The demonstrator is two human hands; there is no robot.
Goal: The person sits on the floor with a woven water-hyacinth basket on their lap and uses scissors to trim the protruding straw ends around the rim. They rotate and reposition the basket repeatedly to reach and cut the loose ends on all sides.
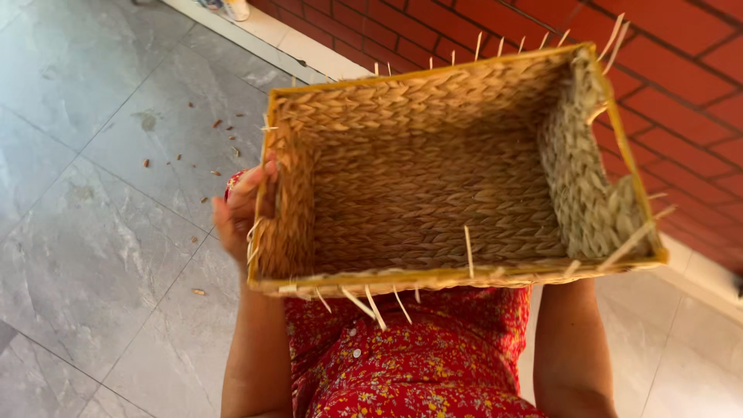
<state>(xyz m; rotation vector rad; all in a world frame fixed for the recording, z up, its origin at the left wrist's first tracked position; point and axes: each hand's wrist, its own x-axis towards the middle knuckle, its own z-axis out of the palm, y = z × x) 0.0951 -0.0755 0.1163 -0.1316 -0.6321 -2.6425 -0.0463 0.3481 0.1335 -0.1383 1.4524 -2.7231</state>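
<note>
Holding a rectangular woven straw basket with a yellow rim (433,186) up before a red floral dress (418,356), above grey floor tiles (85,232). Left hand (244,205) grasping the basket's left wall, fingers curled over the rim. Right hand hidden beneath; grip impossible to tell. Probably best kept level, away from loose protruding straw ends (371,306).

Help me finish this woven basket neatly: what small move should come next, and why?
Probably trim or tuck a loose strand end at the near rim: many pale ends poke out along the basket edges, while the left hand steadies its side.
</note>
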